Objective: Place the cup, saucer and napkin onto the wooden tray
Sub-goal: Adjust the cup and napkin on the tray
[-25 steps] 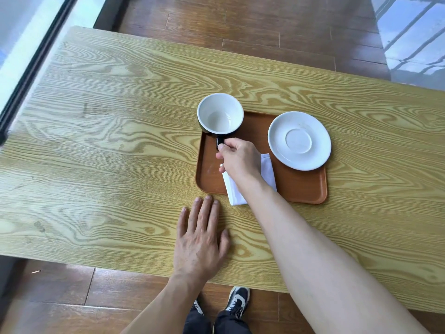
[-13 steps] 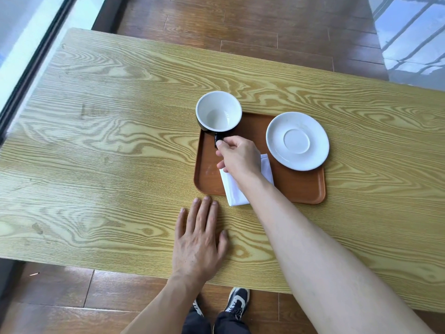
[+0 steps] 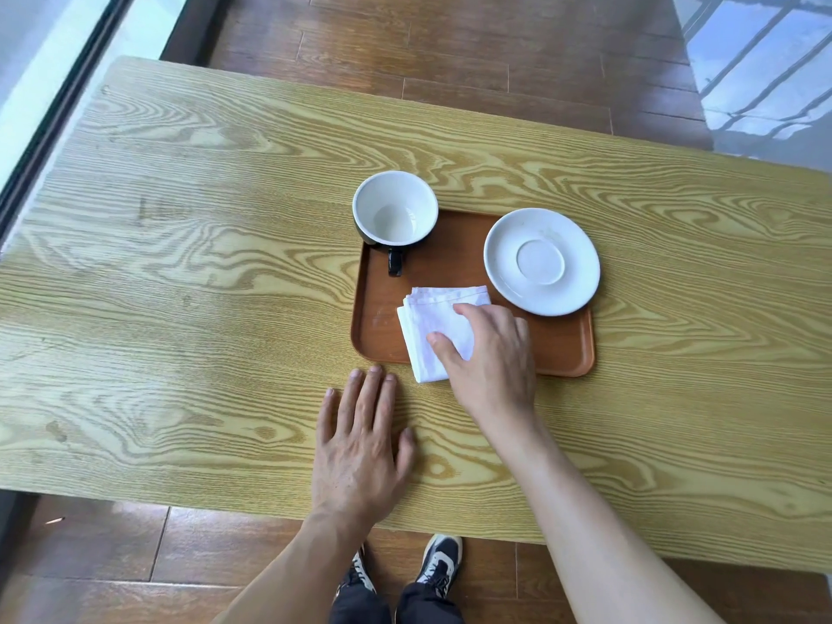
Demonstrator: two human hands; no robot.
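Observation:
A brown wooden tray (image 3: 562,349) lies on the table. A cup (image 3: 395,209), black outside and white inside, stands at the tray's far left corner with its handle toward me. A white saucer (image 3: 541,261) rests at the tray's far right, overhanging the rim. A folded white napkin (image 3: 432,322) lies on the tray's near left part, its near corner hanging over the edge. My right hand (image 3: 488,353) rests on the napkin with fingers spread, covering its right part. My left hand (image 3: 360,443) lies flat and open on the table just in front of the tray.
The light wood-grain table (image 3: 180,308) stretches wide to the left and right of the tray. A window frame runs along the far left. Brown floorboards and my shoes (image 3: 439,565) show below the near table edge.
My right hand let go of the cup's handle and drew back toward me onto the napkin. The cup stays at the tray's far left corner. My left hand has not moved.

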